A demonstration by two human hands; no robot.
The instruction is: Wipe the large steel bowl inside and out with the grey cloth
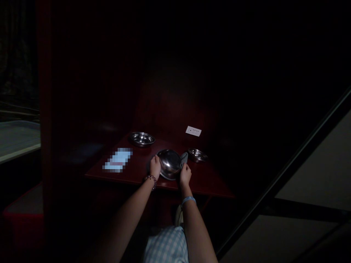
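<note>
A steel bowl (169, 163) is tilted up at the near edge of a dark red table (131, 171). My left hand (155, 166) grips its left rim, fingers closed. My right hand (185, 174) is closed on a grey cloth (183, 159) pressed against the bowl's right rim. A bead bracelet is on my left wrist and a light blue band on my right.
A second steel bowl (142, 138) stands at the table's far left, a smaller one (197, 155) at the right. A pale flat item (117, 159) lies left of my hands. A white wall socket (193, 130) sits behind. The surroundings are very dark; a slanted dark rail (287, 168) runs at the right.
</note>
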